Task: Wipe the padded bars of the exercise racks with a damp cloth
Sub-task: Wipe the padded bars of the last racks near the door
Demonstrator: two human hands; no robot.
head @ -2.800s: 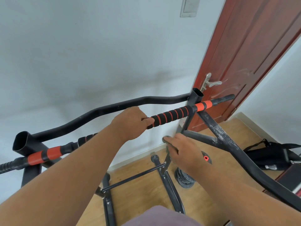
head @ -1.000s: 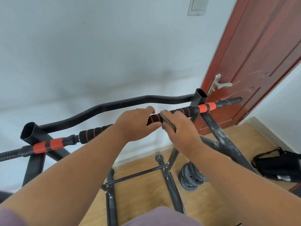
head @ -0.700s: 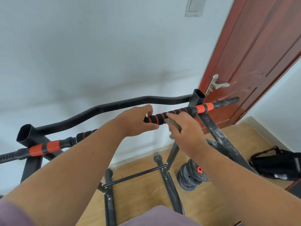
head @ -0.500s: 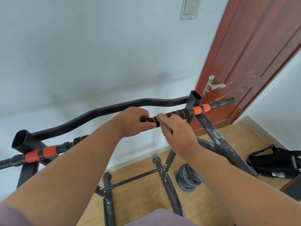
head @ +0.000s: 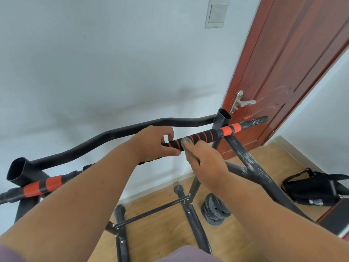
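Wiping underway: right hand (head: 205, 163) clamps grey damp cloth (head: 187, 143) against padded bar (head: 200, 137), at 12 o'clock from the body. Left hand (head: 153, 143), just at 9 o'clock, pinches the bar, likely steadying it.

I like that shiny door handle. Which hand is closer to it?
Right. The right hand wipes the padded bar below and left of the door handle; the left hand grips the bar farther left.
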